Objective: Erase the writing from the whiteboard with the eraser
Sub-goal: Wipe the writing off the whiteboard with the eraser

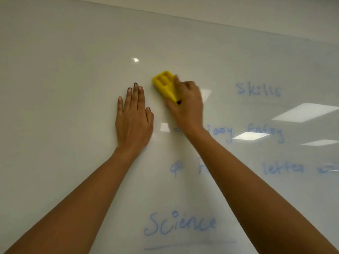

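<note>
A white whiteboard [64, 79] fills the view. My right hand [187, 105] grips a yellow eraser [165, 84] and holds it against the board near the centre; the hand is motion-blurred. My left hand [134, 118] lies flat on the board just left of the eraser, fingers straight and pointing up. Blue writing stays on the board: "Skills" [258, 90] to the right of the eraser, a partly hidden line [264, 132] under it, another line with "letter" [282, 168], and an underlined "Science" [179, 224] low in the middle, between my forearms.
The board's top edge [201, 20] runs across the upper part of the view with wall above it. Reflections of ceiling lights [304, 111] show on the right of the board. The left half of the board carries no writing.
</note>
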